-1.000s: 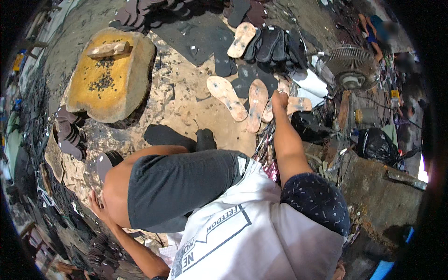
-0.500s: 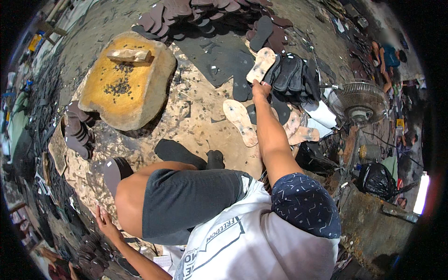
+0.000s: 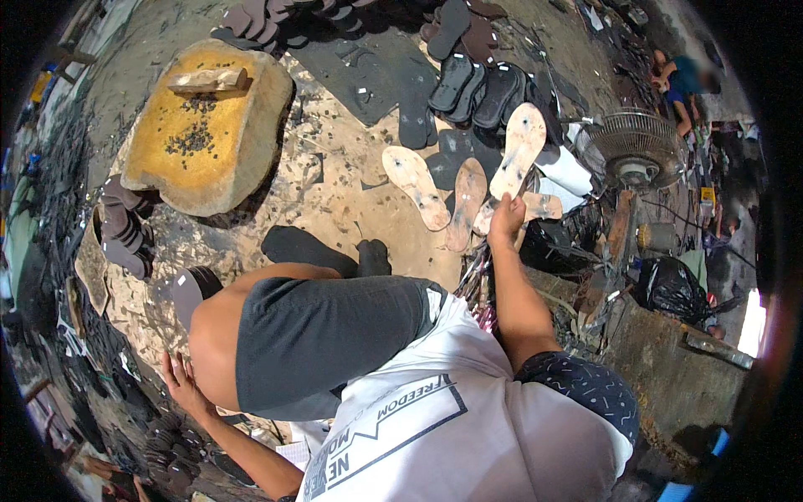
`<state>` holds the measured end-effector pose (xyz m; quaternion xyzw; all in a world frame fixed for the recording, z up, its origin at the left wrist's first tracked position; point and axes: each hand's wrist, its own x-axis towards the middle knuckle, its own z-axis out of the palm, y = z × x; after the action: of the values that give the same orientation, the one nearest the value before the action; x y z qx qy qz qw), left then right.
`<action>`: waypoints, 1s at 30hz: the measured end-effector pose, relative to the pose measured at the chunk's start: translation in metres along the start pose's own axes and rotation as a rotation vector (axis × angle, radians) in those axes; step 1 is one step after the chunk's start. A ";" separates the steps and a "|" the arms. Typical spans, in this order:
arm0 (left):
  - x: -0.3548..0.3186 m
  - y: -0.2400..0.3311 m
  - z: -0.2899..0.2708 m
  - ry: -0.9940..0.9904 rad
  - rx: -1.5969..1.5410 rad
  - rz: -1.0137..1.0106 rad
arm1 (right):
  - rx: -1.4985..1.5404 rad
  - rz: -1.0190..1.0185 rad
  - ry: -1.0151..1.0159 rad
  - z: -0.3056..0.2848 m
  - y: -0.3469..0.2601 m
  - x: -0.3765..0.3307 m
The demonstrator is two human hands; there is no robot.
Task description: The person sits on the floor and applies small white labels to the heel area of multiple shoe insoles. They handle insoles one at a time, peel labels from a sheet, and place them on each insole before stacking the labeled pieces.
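My right hand [image 3: 507, 219] grips the narrow end of a pale, sole-shaped template [image 3: 519, 151] with a few dark spots. This piece is tilted up over the light board [image 3: 335, 201]. Beneath and beside it lie other sole templates, a pale one [image 3: 416, 188] and a browner one [image 3: 467, 201]. Black shoe soles [image 3: 502, 94] sit in a row just beyond. By my bent knee, my left hand [image 3: 186, 386] hangs with its fingers apart, holding nothing. Close to that knee stands a small stack of dark brown soles [image 3: 191, 294].
A thick yellow-topped block [image 3: 167, 180] at the left carries a wooden piece [image 3: 209, 80] and black scraps. Far ahead are a black sheet [image 3: 355, 79] and a heap of brown soles [image 3: 268, 25]. To the right stand a fan [image 3: 636, 151] and a black bag [image 3: 674, 284]. A person [image 3: 687, 79] sits beyond.
My right hand has moved right and nearer with the template, away from the black soles. More of the browner template now shows. My left hand stays by the knee.
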<state>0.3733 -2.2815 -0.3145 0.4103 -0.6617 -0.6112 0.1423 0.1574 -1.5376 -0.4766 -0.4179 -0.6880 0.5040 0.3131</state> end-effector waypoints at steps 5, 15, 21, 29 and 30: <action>0.000 0.005 -0.006 0.041 0.012 0.009 | -0.710 -0.471 0.066 -0.007 0.013 -0.039; -0.022 0.000 -0.020 0.123 0.047 0.041 | -0.823 -0.576 -0.728 0.075 -0.034 -0.142; -0.021 0.000 -0.032 0.099 0.049 0.028 | -0.709 -0.349 -0.647 0.070 -0.013 -0.074; -0.021 0.012 -0.015 0.077 0.066 0.052 | -0.924 -0.202 -0.443 0.023 -0.027 -0.025; -0.021 0.011 -0.016 0.061 0.049 0.035 | -0.765 -0.224 -0.358 0.016 -0.027 -0.017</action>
<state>0.3928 -2.2786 -0.2945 0.4205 -0.6788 -0.5795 0.1630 0.1442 -1.5632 -0.4563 -0.3327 -0.9097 0.2400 0.0642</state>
